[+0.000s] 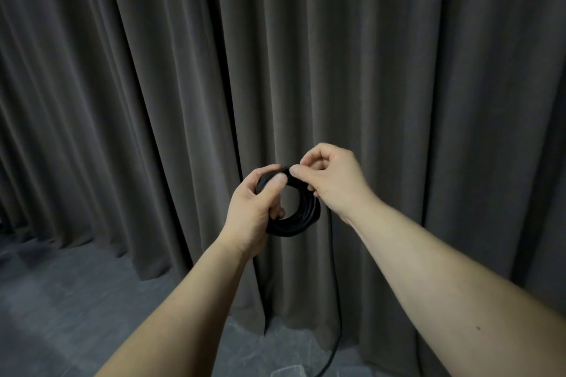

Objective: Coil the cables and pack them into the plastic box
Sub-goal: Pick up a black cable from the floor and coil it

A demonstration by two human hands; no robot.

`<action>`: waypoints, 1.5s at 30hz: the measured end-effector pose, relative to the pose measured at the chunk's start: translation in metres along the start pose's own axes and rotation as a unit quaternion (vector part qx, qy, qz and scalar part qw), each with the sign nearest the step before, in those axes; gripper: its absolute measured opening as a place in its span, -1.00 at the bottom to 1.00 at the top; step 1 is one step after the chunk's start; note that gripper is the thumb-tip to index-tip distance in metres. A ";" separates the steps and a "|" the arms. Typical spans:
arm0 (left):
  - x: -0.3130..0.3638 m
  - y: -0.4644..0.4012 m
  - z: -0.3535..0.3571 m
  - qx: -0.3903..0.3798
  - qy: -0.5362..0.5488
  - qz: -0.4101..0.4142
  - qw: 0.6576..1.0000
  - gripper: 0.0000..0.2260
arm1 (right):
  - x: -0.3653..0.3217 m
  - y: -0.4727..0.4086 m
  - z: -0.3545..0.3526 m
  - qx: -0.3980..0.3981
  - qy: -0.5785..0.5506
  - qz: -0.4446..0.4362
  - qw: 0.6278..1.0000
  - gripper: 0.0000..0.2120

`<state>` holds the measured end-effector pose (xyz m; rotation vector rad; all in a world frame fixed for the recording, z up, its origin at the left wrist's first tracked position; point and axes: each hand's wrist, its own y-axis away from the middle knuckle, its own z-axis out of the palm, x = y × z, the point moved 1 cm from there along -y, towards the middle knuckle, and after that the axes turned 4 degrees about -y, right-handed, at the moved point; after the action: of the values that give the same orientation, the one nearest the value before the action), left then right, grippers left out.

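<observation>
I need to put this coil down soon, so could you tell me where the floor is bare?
Bare grey floor lies left of the left forearm, bordered by the curtain. Lower right is crowded: the trailing cable hangs there.

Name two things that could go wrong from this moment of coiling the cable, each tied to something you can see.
1. The loose tail hangs from the coil to the floor; it might snag or get stepped on and jerk the loops.
2. The left hand grips one side only, while the right hand pinches the top; letting go could let the loops spring apart.
</observation>
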<state>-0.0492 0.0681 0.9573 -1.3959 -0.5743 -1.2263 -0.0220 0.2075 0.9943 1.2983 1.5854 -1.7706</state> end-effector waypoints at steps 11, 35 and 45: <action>-0.002 0.000 0.007 -0.021 -0.043 -0.001 0.999 -0.66 | 0.002 -0.001 -0.001 0.069 0.062 -0.022 0.995 -0.75; 0.013 -0.012 0.008 0.023 0.198 -0.022 0.980 -0.73 | 0.024 0.012 -0.002 -0.088 -0.023 -0.034 0.995 -0.36; 0.012 -0.007 0.016 0.153 0.151 -0.034 0.976 -0.80 | 0.029 0.029 0.015 -0.126 0.086 -0.042 0.987 -0.33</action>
<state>-0.0461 0.0810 0.9734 -0.9188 -0.5730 -1.3118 -0.0174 0.1939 0.9537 1.3074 1.9142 -1.4778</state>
